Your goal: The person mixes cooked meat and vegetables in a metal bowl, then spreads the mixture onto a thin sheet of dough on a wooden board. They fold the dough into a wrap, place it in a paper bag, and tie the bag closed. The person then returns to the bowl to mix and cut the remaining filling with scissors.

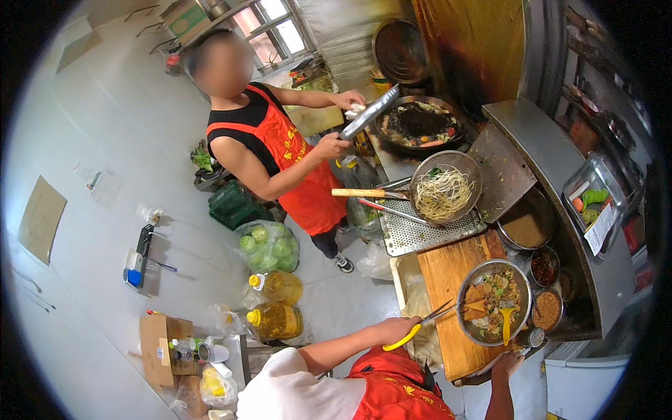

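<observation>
My left hand (396, 332) holds yellow-handled scissors (401, 341), their blades parted and pointing towards a metal bowl (466, 328). Inside that bowl lie mixed food with brown flat pieces (473, 305) and a yellow-handled utensil (506, 324). Beneath it is a wooden board (441, 289). My right hand (508, 362) rests at the board's near right corner, by a pale cloth (485, 370); whether it grips the cloth, I cannot tell. A small lidded jar (535, 337) stands just above that hand.
A co-worker in a red apron (310, 194) holds a metal tray (370, 113) beside a large pan (420, 149). Bean sprouts fill a strainer (443, 193) on a perforated tray (404, 236). Sauce bowls (546, 265) stand right of the board; oil jugs (275, 320) stand on the floor.
</observation>
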The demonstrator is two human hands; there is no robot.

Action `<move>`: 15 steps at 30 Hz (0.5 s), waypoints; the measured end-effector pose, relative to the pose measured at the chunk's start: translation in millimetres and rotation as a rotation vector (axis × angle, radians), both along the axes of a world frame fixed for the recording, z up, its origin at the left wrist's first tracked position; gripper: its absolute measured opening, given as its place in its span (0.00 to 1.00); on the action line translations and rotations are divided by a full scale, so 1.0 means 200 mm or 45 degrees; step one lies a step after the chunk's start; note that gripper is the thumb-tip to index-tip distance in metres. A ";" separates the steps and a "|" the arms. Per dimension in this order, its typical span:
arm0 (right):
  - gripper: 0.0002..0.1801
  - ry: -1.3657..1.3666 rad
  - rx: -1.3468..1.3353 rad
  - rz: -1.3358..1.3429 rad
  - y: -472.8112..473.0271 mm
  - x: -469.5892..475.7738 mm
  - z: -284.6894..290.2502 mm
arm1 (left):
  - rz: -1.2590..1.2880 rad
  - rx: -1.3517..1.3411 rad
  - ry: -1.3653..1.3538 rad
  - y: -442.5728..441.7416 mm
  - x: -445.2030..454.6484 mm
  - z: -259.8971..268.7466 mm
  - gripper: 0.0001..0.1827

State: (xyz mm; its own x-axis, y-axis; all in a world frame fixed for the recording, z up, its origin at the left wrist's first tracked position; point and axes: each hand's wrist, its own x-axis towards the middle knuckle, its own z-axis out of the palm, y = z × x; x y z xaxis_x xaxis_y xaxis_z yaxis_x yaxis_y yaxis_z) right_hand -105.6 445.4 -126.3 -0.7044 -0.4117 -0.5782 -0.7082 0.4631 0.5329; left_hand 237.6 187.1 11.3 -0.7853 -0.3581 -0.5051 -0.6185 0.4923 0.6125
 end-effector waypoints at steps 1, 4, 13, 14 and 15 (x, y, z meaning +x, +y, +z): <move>0.20 0.019 -0.055 0.018 0.00 0.02 0.05 | 0.018 0.004 0.037 0.00 0.01 -0.03 0.19; 0.18 0.051 -0.073 -0.004 -0.03 0.05 0.08 | 0.012 0.043 0.053 -0.01 0.00 -0.01 0.19; 0.24 -0.140 -0.068 -0.308 -0.07 -0.11 0.05 | -0.024 0.082 0.017 -0.15 0.03 -0.05 0.19; 0.25 -0.100 -0.074 -0.223 -0.05 -0.10 0.06 | -0.042 0.085 0.019 -0.16 0.02 -0.07 0.19; 0.27 -0.070 -0.079 -0.160 0.01 -0.06 0.09 | -0.071 0.066 0.029 -0.15 0.01 -0.01 0.21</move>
